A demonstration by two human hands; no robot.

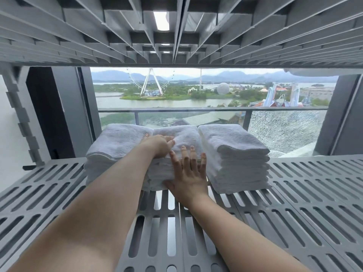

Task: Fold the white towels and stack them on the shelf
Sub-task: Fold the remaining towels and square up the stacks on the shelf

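Three stacks of folded white towels stand side by side on the grey slotted shelf (pixel 306 193). My left hand (pixel 160 145) rests on top of the middle stack (pixel 184 134), fingers lying over the top towel. My right hand (pixel 187 173) presses flat against the front face of the same middle stack, fingers spread and straight. The left stack (pixel 115 144) touches the middle one. The right stack (pixel 235 156) stands just apart, a narrow gap beside my right hand.
Another grey ribbed shelf (pixel 176 36) hangs close overhead. A grey upright post (pixel 21 122) rises at the left and a dark frame (pixel 345 114) at the right. Behind the towels is a window (pixel 196 95) with a railing; its lower right pane is cracked.
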